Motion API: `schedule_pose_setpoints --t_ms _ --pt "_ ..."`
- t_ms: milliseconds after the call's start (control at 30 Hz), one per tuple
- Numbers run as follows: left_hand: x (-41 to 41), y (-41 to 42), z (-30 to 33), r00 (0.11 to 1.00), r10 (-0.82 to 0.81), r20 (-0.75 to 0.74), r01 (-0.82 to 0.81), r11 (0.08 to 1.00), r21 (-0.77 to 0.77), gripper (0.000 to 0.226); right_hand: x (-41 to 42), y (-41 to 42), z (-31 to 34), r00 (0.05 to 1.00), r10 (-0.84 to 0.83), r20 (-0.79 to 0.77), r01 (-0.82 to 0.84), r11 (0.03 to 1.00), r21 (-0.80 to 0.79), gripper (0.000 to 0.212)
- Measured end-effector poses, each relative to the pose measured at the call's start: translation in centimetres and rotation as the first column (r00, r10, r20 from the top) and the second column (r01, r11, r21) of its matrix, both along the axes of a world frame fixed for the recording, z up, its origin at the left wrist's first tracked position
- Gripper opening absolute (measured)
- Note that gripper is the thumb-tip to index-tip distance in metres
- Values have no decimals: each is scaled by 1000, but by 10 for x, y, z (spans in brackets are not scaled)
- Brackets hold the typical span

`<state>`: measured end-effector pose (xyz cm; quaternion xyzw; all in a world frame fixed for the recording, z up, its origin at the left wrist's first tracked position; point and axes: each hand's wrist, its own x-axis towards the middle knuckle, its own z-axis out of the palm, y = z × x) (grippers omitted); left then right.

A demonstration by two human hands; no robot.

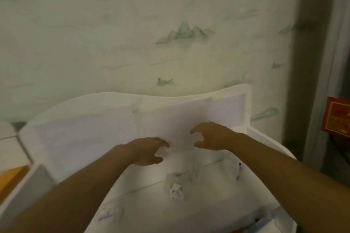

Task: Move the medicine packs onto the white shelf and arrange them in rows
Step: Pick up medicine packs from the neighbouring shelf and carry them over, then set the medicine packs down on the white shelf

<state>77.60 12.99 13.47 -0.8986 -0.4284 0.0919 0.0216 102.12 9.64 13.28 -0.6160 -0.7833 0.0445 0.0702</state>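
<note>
The white shelf (248, 111) fills the lower middle of the blurred head view, with a raised back panel and a flat top. Pale medicine packs lie on it: one with a printed label (176, 191) near the centre, another (232, 169) to the right, a third (108, 213) at the lower left. My left hand (147, 152) and my right hand (212, 137) hover side by side above the back of the shelf, fingers loosely curled, thumbs facing each other. Neither hand holds anything.
A wall with faint green mountain drawings rises behind the shelf. A red sign (336, 117) hangs at the right by a dark doorframe. An orange surface (11, 175) shows at the lower left, and a bluish object (265, 220) lies at the shelf's front right.
</note>
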Motion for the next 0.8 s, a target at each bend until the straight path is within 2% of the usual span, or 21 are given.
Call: schedule_pose_setpoints --t_ms 233,400,567,800 --pt "-158 -45 37 985 161 68 -170 973 153 45 -128 2 41 987 159 25 -161 985 62 58" --pt "-289 -92 42 949 286 134 -311 920 237 41 -242 -13 61 973 231 -22 -227 967 113 60" --pt "-420 -149 35 921 368 124 -387 902 192 46 -372 -50 43 948 303 -101 -286 946 149 64" --pt "-555 -212 -3 871 475 125 -487 868 98 46 -504 -94 34 918 389 -78 -383 920 81 49"
